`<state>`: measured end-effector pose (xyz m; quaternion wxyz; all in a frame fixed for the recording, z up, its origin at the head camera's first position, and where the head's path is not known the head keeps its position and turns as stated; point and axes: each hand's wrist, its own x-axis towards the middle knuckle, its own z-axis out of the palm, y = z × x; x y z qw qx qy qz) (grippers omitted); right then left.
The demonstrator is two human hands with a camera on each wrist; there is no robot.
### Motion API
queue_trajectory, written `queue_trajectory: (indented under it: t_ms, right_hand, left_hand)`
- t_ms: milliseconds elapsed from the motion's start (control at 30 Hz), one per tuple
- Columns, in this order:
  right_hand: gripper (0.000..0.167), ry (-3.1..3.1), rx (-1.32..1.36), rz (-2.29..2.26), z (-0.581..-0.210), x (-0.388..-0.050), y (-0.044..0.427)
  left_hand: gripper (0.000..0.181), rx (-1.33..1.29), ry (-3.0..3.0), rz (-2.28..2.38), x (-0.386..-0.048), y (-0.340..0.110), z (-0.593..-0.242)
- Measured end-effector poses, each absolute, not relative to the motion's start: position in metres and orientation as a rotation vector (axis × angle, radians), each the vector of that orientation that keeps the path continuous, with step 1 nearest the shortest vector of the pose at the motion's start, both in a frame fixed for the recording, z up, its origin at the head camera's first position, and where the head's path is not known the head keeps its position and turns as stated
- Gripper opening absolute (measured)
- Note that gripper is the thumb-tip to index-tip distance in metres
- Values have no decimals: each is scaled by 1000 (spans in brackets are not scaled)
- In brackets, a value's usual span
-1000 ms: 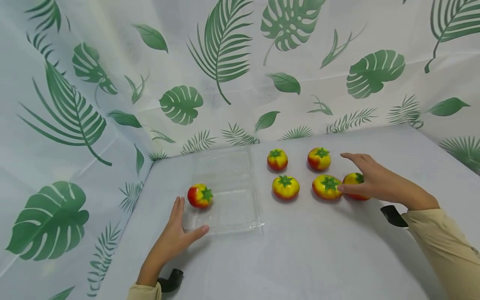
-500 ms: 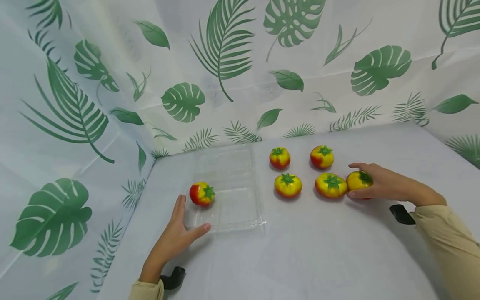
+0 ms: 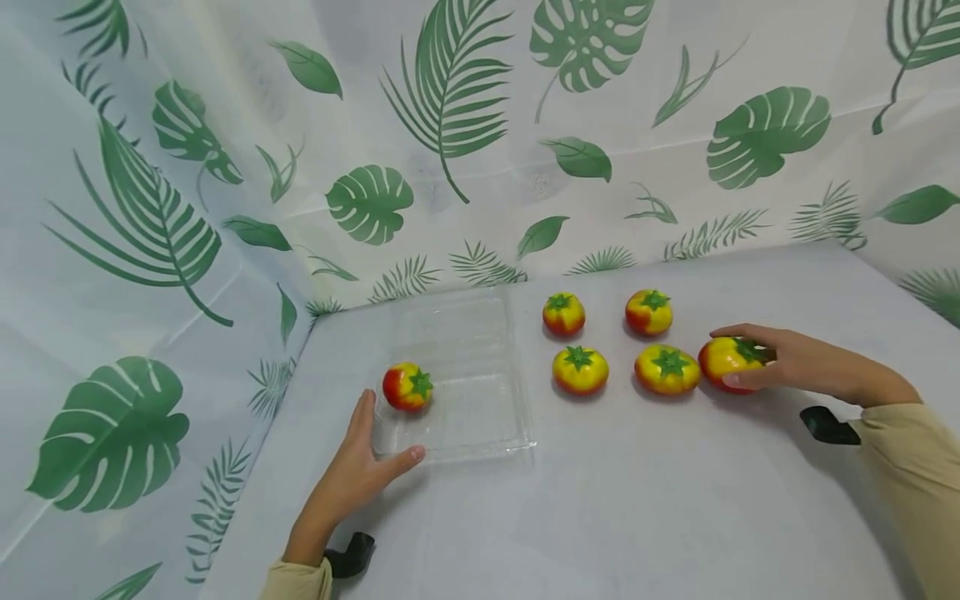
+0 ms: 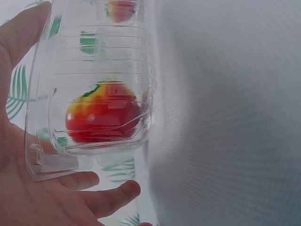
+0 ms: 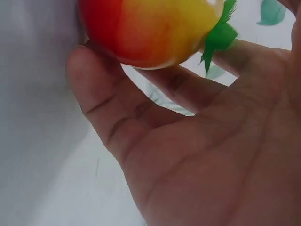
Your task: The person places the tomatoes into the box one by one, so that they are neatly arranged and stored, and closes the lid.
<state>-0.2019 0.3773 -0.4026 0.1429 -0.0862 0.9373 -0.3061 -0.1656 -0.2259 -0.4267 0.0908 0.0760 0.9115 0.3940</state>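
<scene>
My right hand (image 3: 810, 367) holds a yellow-red tomato (image 3: 726, 360) with a green leafy top, thumb on its near side. In the right wrist view, fingers (image 5: 101, 89) curl around that tomato's lower side. Close to its left sits another tomato (image 3: 666, 372). At the left, my left hand (image 3: 360, 467) rests against the near left corner of a clear plastic container (image 3: 480, 442), fingers along its side and thumb at its front edge. One tomato (image 3: 407, 387) lies in the container's near left compartment; the left wrist view shows it red through the wall (image 4: 106, 113).
Between the container and my right hand stand more tomatoes: one at the back left (image 3: 563, 315), one at the back right (image 3: 648, 312) and one in front (image 3: 580, 371). A white cloth with green leaves (image 3: 450, 167) hangs behind the table (image 3: 600, 500).
My right hand has come down around the rightmost tomato, grasped it and shifted it slightly right, turning it a little. My left hand stays at the container's corner. The head view has shifted slightly.
</scene>
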Motion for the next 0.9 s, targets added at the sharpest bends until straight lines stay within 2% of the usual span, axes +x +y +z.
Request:
queue_trajectory:
  t_ms: [333,667,900]
  right_hand:
    - [86,2702,-188,-998,-390,-202,383]
    - [89,2710,-116,-1245,-369,-200,362]
    - [76,2685,-354,-1391,-359,-200,319]
  left_hand:
    - [123,232,2730,1152,-165,-227,-428]
    - [124,254,2725,1175,-166,-228,-430]
    - [126,252,2721,1163,-167,-231,-429]
